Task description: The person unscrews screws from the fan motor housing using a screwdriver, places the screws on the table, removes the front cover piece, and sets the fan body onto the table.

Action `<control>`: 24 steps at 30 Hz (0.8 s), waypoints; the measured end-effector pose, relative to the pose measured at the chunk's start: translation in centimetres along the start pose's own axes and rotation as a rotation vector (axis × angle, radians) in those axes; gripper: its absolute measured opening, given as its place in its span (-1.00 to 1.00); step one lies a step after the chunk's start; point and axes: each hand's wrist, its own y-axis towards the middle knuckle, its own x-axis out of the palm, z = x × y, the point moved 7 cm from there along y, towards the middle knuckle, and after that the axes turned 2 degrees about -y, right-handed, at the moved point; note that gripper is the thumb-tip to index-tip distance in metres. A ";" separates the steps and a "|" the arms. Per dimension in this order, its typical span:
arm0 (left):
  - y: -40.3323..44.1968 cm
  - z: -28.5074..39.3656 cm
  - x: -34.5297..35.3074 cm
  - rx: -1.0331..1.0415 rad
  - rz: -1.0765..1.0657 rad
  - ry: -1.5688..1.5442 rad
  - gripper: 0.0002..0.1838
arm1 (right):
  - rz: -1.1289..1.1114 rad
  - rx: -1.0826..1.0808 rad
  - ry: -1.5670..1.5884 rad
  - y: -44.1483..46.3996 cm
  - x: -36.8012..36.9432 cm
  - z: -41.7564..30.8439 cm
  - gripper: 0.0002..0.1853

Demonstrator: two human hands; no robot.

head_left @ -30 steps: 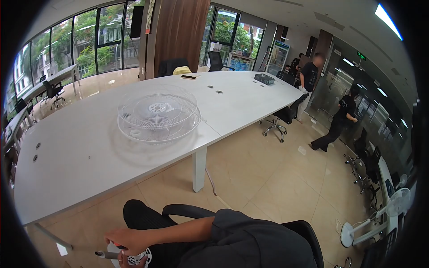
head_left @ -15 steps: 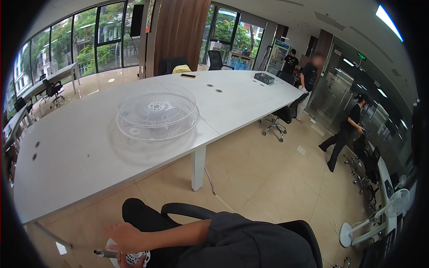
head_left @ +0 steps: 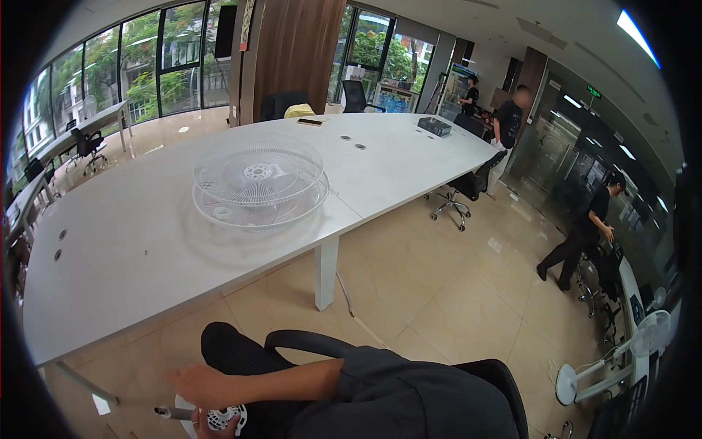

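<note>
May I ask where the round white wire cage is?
The cage is left of centre in the head view, on the long white table, toward its near edge.

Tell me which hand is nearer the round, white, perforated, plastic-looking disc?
Left. The left hand holds the disc at its edge; the right hand is just above it in the picture, any contact there unclear.

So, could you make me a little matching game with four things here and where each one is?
1. White slotted part
2. Wire fan guards
3. Dark box
4. White pedestal fan

A. toward the table's far end
B. in the left hand
C. near the picture's lower right edge
D. on the table's nearer part

Pairs: 1-B, 2-D, 3-A, 4-C
</note>
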 end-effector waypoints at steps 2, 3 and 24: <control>0.0 -0.1 -0.1 0.009 0.017 -0.008 -0.24 | 0.042 -0.207 0.137 -0.6 -0.1 -0.3 -0.47; 0.0 0.3 -0.2 -0.005 0.015 -0.040 -0.24 | 0.083 -0.410 0.276 -1.3 -0.4 -1.2 -0.47; 0.7 1.4 -0.7 -0.049 -0.077 -0.005 -0.21 | 0.077 -0.232 0.169 0.3 0.8 0.6 -0.40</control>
